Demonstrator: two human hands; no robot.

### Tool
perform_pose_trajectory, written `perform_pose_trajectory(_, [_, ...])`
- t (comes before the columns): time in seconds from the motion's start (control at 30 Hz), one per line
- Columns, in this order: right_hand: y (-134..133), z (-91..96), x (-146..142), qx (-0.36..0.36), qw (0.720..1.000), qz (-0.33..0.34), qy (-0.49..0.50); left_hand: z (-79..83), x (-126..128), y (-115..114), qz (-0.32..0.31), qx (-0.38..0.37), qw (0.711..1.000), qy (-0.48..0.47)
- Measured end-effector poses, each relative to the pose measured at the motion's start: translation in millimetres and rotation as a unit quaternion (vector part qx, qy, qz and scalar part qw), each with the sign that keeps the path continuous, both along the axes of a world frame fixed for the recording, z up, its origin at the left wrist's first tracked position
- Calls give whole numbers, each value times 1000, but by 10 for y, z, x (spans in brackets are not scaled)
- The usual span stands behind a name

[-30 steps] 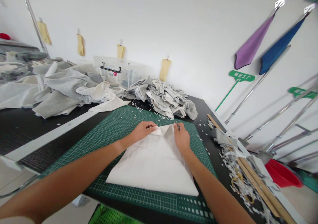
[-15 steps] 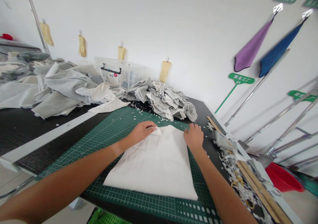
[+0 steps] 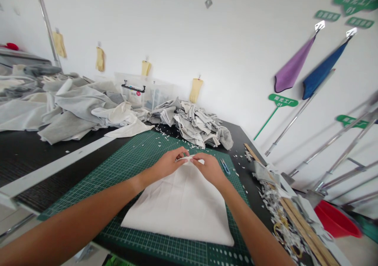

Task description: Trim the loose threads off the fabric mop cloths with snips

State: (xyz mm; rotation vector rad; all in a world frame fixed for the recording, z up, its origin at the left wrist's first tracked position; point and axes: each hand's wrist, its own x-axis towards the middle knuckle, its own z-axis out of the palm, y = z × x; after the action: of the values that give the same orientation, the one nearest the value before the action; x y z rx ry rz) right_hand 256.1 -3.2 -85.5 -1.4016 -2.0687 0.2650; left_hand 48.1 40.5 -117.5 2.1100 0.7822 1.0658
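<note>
A white piece of cloth [image 3: 183, 207] lies over the green cutting mat [image 3: 124, 156], its near edge spread wide and its far edge gathered. My left hand [image 3: 173, 161] pinches the far edge of the cloth between thumb and fingers. Close against it, my right hand [image 3: 208, 167] pinches the same edge, thumb and fingertips pressed on the fabric. The fingertips of both hands nearly meet. Small blue thread snips [image 3: 225, 166] rest on the mat just right of my right hand.
Grey and white cloths [image 3: 85, 104] are heaped at the left, with cut pieces [image 3: 195, 120] piled behind the mat. A clear plastic box [image 3: 134, 93] stands against the wall. Scraps and wooden strips [image 3: 304, 226] line the right edge; a red basin [image 3: 336, 218] is beyond.
My right hand has moved left from beside the snips to the cloth's far edge and now pinches it beside my left hand. The snips have come into view.
</note>
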Motion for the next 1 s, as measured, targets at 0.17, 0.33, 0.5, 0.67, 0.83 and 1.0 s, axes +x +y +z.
perform_pose_trajectory(0.17, [-4, 273, 144, 54, 996, -71, 23, 36, -58, 39, 40, 51, 997, 43])
perform_pose_trajectory(0.33, [-54, 802, 313, 163, 975, -145, 48, 177, -183, 98, 21, -46, 997, 64])
perform_pose_trajectory(0.5, [-167, 1349, 488, 279, 934, -218, 56, 448, -390, 127, -15, -94, 993, 74])
perform_pose_trajectory(0.67, [-311, 1760, 708, 377, 885, -262, 80, 720, -663, 105, -35, -129, 988, 79])
perform_pose_trajectory(0.83, [-425, 1991, 1059, 456, 835, -268, 151, 907, -858, 57, -63, -187, 979, 53])
perform_pose_trajectory(1.0, [-521, 1998, 1425, 445, 816, -264, 259, 1055, -899, -39, -13, -116, 992, -40])
